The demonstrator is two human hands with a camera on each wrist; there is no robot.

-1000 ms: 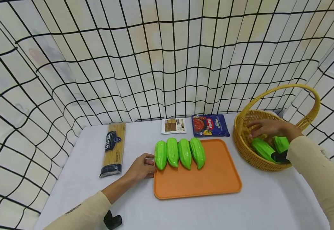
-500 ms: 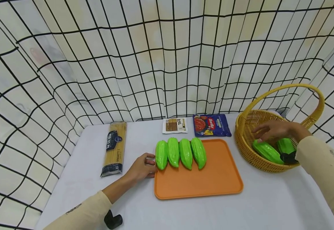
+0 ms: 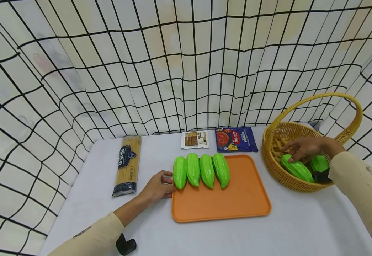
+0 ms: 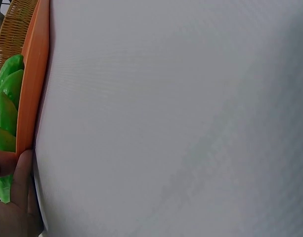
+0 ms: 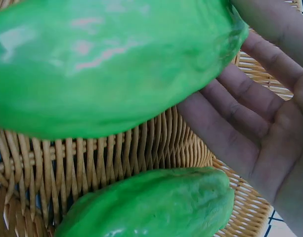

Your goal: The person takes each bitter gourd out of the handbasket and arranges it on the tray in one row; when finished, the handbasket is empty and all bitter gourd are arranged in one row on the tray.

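Toward the right of the head view, my right hand (image 3: 309, 146) reaches into a wicker basket (image 3: 270, 167). Its thumb and fingers pinch the upper end of a green ridged gourd (image 3: 298, 170). A second green gourd (image 5: 156, 207) lies below it in the basket, partly hidden by my wrist in the head view. My left hand (image 3: 158, 185) holds the left edge of an orange tray (image 3: 224, 204), with the thumb above and fingers below in the left wrist view. Several green gourds (image 3: 206, 171) stand side by side along the tray's back left part.
A spaghetti pack (image 3: 126, 167) lies left of the tray. Behind the tray are a small white-and-brown packet (image 3: 194, 139) and a blue Barilla pouch (image 3: 235, 139). The basket's tall handle (image 3: 320, 95) arches over its opening. Black netting (image 3: 202, 76) surrounds the white table.
My right hand has come down onto the gourd in the basket and taken hold of its end, which has shifted slightly. My left hand stays at the tray edge.
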